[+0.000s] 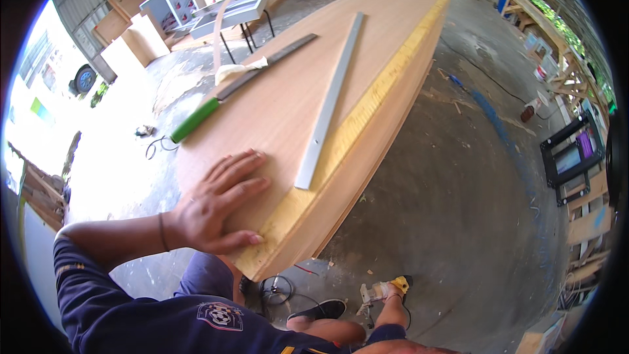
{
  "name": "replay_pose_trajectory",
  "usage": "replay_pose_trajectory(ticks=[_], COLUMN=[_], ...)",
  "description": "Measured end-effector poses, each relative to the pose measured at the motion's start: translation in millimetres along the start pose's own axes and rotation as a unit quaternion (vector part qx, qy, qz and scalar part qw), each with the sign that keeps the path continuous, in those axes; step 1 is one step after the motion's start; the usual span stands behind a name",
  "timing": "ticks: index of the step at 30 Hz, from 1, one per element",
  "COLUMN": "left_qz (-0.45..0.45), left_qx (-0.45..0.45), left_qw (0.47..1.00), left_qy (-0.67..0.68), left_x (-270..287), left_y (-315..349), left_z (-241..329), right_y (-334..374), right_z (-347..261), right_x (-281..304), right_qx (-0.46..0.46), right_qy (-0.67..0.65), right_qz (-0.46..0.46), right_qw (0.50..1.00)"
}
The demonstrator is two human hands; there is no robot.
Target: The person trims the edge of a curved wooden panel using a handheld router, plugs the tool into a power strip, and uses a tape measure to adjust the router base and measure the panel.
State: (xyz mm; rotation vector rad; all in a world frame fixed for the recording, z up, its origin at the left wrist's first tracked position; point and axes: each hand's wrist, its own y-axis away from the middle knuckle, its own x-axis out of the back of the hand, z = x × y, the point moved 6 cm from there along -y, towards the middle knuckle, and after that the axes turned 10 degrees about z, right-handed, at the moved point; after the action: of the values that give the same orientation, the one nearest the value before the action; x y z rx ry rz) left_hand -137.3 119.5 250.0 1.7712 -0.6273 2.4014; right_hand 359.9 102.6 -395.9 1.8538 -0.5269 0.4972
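My left hand (223,200) rests flat with its fingers apart on the near end of a long wooden panel (275,115), beside its yellow edge strip (357,124). On the panel lie a flat metal bar (331,101) and a long file-like metal tool with a green handle (195,120), next to a crumpled white cloth (241,69). Low down and off the panel, my right hand (394,293) is closed round a small power tool (375,292) with yellow and black parts and a clear, light-coloured base. It looks like a trim router; its far side is hidden.
A cord (278,290) coils on the floor by my shoe (321,311). Behind the panel stand a small table (239,13) and white cabinets (177,0). To the right are a black frame (572,157), wood offcuts (590,223) and a blue streak (488,108) on the concrete.
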Motion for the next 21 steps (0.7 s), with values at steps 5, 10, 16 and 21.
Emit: replay_pose_trajectory(ticks=[5,10,16,21], left_qz=[-0.021,0.011,0.231,0.176], left_qx=[0.035,0.043,0.267,0.436], left_qw=[0.999,0.996,0.935,0.88], left_qy=[0.023,0.084,-0.042,-0.066], left_x=[4,3,30,36], left_y=[5,-4,14,50], left_z=[0,-5,-60,-130], right_y=[139,419,689,684], right_z=[-72,-225,-363,-382], right_x=[20,90,91,39], right_qx=[0.241,0.424,0.8,0.744], right_qy=[-0.083,-0.276,-0.039,0.221], right_qz=[0.173,0.084,0.041,0.088], right_qw=[0.951,0.858,0.598,0.625])
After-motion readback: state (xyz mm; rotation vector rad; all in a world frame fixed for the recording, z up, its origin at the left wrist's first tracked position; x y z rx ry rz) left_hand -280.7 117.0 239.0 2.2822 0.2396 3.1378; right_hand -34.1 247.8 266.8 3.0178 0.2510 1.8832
